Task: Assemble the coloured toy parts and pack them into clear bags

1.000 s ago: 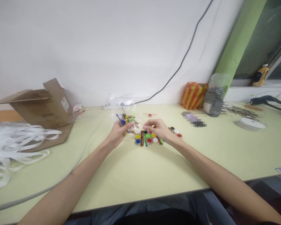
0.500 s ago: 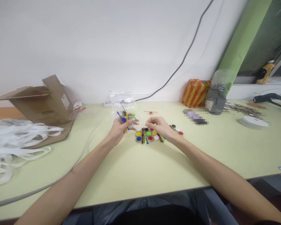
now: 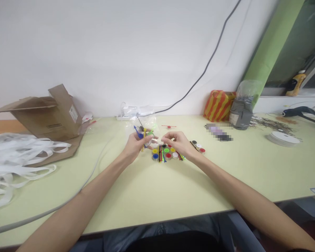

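Observation:
My left hand [image 3: 132, 146] is closed around several plastic arrow spinners, among them a blue arrow spinner [image 3: 140, 135] and a yellow one; black and green parts also show between its fingers. Just right of it, my right hand [image 3: 180, 142] has thumb and fingers pinched together, and what they hold is too small to make out. Under and beside that hand lie rows of round coloured bases [image 3: 168, 156] with loose arrows [image 3: 160, 153] between them. A few more round pieces [image 3: 198, 146] sit right of the wrist. Farther back lies a red spinner [image 3: 169, 126].
A clear plastic bag [image 3: 130, 122] and a white power strip [image 3: 122, 118] are behind my left hand. White ribbon [image 3: 23, 148] and a cardboard box [image 3: 52, 119] are at left; a phone [image 3: 219, 132], striped bag [image 3: 219, 105] and ribbon roll [image 3: 283, 138] at right.
The spinners in my left hand have tilted slightly and shifted right. My right hand, still pinched, stays in nearly the same spot, and the gap between the hands is a little smaller.

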Demonstrator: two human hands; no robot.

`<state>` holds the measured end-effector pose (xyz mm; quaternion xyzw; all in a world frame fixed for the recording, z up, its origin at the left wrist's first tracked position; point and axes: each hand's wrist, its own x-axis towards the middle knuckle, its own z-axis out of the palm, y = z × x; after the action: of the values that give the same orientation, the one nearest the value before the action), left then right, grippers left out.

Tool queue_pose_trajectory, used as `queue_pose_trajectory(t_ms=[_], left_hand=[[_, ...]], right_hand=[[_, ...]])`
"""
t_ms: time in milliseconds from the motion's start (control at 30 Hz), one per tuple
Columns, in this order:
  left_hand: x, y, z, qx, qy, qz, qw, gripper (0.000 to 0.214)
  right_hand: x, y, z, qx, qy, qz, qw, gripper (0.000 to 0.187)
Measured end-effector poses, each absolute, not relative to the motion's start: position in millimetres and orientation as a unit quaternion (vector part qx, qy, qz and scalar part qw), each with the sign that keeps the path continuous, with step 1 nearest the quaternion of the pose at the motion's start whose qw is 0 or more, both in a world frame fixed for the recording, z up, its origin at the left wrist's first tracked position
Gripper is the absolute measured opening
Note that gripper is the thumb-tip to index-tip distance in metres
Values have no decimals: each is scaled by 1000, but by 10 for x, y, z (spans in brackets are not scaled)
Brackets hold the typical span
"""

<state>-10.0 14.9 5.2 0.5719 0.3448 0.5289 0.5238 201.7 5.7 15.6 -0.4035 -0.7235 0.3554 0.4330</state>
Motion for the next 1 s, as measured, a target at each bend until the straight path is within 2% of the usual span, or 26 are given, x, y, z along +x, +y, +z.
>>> queue_pose_trajectory(t_ms=[333,533,733,1000], left_hand=[[-116,162,62,574,358,525,517,55],[-120,159,83,562,358,530,525,55],[-113,187,49,560,345,522,542,52],[-125,141,73,622,278,466,565,81]], right_hand=[[2032,58,52,-377,-776,312,398,28],[2050,84,87,-372,-785,302,394,17],[2074,112,102,-373,-789,283,398,20],[2117,172,70,-381,-743,303,460,22]])
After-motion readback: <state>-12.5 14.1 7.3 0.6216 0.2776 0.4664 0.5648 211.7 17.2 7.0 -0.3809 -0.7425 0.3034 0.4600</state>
